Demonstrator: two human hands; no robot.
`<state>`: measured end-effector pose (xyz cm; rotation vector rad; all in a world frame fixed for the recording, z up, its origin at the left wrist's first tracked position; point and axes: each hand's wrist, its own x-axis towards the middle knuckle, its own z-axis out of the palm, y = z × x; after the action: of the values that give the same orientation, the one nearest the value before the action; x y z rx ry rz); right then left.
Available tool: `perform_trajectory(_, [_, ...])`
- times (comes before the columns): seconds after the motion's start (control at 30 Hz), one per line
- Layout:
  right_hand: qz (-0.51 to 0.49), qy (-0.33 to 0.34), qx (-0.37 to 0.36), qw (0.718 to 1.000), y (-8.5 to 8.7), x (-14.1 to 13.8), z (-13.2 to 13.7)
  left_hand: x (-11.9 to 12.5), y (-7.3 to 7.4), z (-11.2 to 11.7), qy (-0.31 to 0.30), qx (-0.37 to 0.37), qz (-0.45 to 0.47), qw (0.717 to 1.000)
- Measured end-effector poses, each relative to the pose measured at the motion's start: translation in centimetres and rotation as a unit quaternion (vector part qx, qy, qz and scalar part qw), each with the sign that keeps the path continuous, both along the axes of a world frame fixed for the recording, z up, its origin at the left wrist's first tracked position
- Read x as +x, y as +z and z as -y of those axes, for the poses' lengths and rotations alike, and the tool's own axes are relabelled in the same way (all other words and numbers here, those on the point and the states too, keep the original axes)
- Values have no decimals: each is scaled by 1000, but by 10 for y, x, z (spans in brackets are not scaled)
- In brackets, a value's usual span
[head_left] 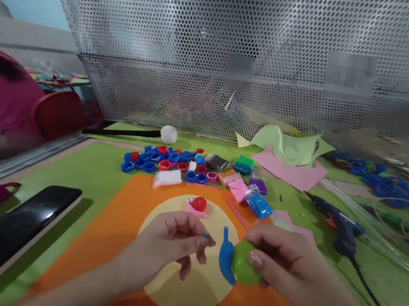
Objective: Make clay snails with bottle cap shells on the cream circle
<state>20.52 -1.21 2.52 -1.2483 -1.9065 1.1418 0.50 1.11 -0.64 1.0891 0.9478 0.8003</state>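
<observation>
Right hand (280,262) clasps glossy green ball (243,270), thumb pressed on front, likely steadying it. Flat blue clay strip (225,258) sits against ball's left side. Left hand (169,244) pinches tiny blue clay bit (206,236) narrowly at fingertips, just beside strip. Both hover above yellow felt circle (200,293) on orange mat (102,251).

We see bare orange mat (96,239) left of hands; bottle caps (169,162), clay packets (248,194) crowd far side; glue gun (337,225) blocks right.
</observation>
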Motion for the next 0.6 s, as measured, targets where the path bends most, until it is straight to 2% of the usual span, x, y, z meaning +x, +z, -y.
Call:
perform_trajectory(0.17, [-2,6,-28,1000,-2,-1,1,-1,6,2,11,-8,59,998])
perform_trajectory(0.33, [2,10,-16,1000,1,-3,0,-1,6,4,17,-79,154,985])
perform_trajectory(0.6, [1,5,11,1000,1,-2,1,-2,6,4,37,-63,126,989])
